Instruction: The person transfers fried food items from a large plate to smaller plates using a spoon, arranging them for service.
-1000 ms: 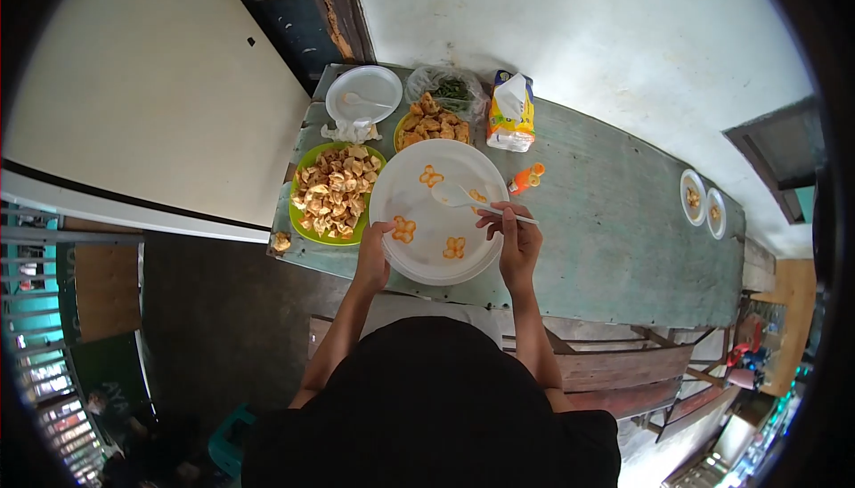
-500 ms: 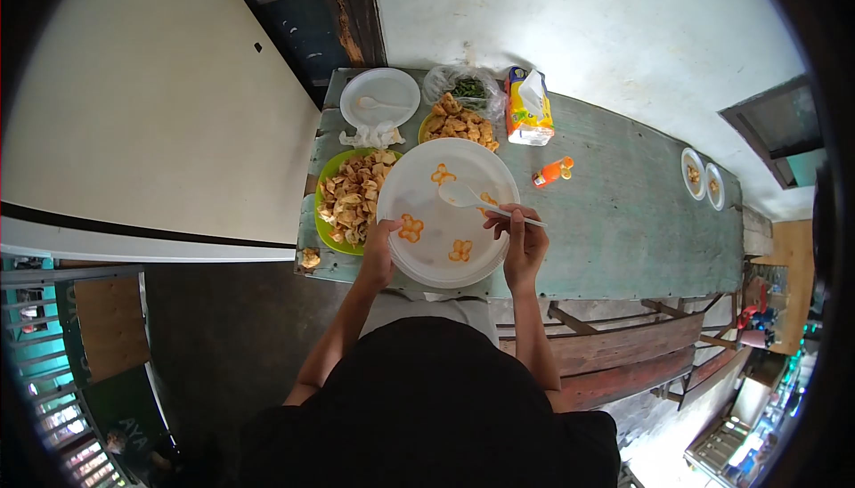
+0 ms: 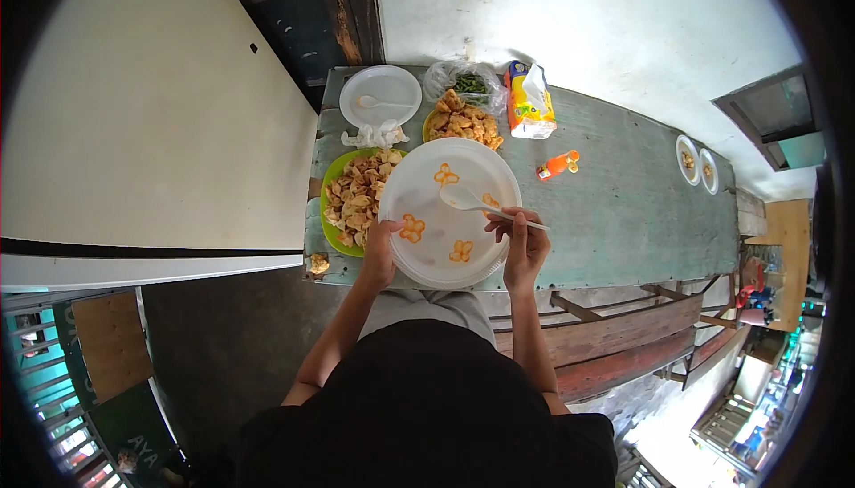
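Observation:
A round white plate (image 3: 436, 261) with orange loop-shaped marks is held up in front of my body, over the near edge of the table. My left hand (image 3: 381, 252) grips its left rim, thumb on top. In my right hand (image 3: 524, 248) is a white plastic spoon (image 3: 461, 199), pinched by the handle, its bowl above the middle of the plate. Left of the plate, a green plate (image 3: 331, 170) carries a heap of brown fried pieces (image 3: 358, 194). Behind it, more golden fried food (image 3: 461, 121) is piled up, its container partly hidden.
On the green table (image 3: 632, 203) stand a yellow tissue pack (image 3: 532, 109) and an orange bottle (image 3: 556, 166), lying tilted. A white plate (image 3: 399, 83) with a spoon, crumpled white plastic (image 3: 374, 135) and a bag of greens (image 3: 470, 87) are at the back. Two plates (image 3: 709, 183) sit far right; a bench (image 3: 623, 337) is below.
The view has shifted slightly. Both hands keep their hold on the plate and the spoon, and the spoon stays over the plate with little visible movement.

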The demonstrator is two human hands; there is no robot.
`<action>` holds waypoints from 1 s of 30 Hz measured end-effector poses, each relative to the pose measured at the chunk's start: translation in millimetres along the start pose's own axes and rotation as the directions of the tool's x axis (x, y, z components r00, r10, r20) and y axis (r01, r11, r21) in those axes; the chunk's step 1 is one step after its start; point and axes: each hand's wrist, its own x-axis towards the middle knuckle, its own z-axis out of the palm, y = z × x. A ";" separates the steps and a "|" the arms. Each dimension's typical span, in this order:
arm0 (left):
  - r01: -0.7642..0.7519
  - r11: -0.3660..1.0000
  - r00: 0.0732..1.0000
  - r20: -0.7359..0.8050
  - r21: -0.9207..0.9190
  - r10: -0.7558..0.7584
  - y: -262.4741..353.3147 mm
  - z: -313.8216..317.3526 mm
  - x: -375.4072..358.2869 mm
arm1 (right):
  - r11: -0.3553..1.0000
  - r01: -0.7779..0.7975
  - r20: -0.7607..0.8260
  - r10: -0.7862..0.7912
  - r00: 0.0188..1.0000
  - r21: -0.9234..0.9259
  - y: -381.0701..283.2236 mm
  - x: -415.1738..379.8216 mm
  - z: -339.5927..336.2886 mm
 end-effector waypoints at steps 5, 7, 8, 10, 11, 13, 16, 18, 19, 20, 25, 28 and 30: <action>0.001 1.000 1.000 -0.016 -0.021 -0.001 -3.2 -3.0 3.3 | 0.998 -0.037 -0.003 0.037 0.999 0.059 -1.1 -2.5 -2.8; -0.025 1.000 1.000 -0.019 -0.016 0.024 -3.8 -5.2 5.2 | 0.994 -0.052 -0.048 0.057 0.997 0.093 -5.9 0.7 -0.7; -0.005 0.999 1.000 -0.019 -0.032 0.004 -3.0 -6.2 5.4 | 0.994 -0.052 -0.045 0.057 0.997 0.091 -6.1 2.5 -0.6; 0.016 0.999 1.000 -0.018 -0.050 -0.017 -0.9 -4.6 5.9 | 0.981 -0.059 -0.083 0.076 0.994 0.187 -6.2 7.3 -0.3; 0.021 0.998 1.000 -0.018 -0.055 -0.022 2.1 -2.1 6.1 | 0.981 -0.059 -0.082 0.075 0.994 0.185 -6.2 9.9 -2.8; 0.024 0.998 0.999 -0.021 -0.058 -0.025 9.5 1.0 6.7 | 0.946 -0.082 -0.134 0.129 0.982 0.313 -6.0 15.7 -10.7; 0.059 0.984 0.998 0.039 -0.170 -0.053 15.7 -0.6 8.0 | 0.966 -0.064 -0.102 0.092 0.990 0.250 -7.3 21.7 -16.6; 0.059 0.990 0.998 0.022 -0.126 -0.057 13.7 -5.4 9.3 | 0.969 -0.098 -0.052 0.112 0.992 0.225 -4.8 22.7 -19.0; 0.060 0.990 0.998 0.023 -0.128 -0.058 13.5 -5.9 8.9 | 0.973 -0.142 0.021 0.141 0.990 0.183 -1.7 24.5 -18.8; 0.081 0.989 0.997 0.018 -0.125 -0.080 13.2 -6.7 8.1 | 0.973 -0.181 0.093 0.169 0.981 0.140 1.2 25.6 -18.4; 0.094 0.991 0.995 -0.020 -0.096 -0.096 12.3 -1.4 7.5 | 0.957 -0.262 0.135 0.245 0.960 0.129 10.5 28.2 -19.0; 0.085 0.989 0.996 -0.012 -0.120 -0.087 9.1 -2.1 9.9 | 0.959 -0.261 0.140 0.244 0.960 0.113 13.9 28.7 -21.0; 0.098 0.985 0.995 0.003 -0.141 -0.098 6.0 -4.1 12.7 | 0.965 -0.248 0.151 0.234 0.960 0.080 15.4 29.0 -21.5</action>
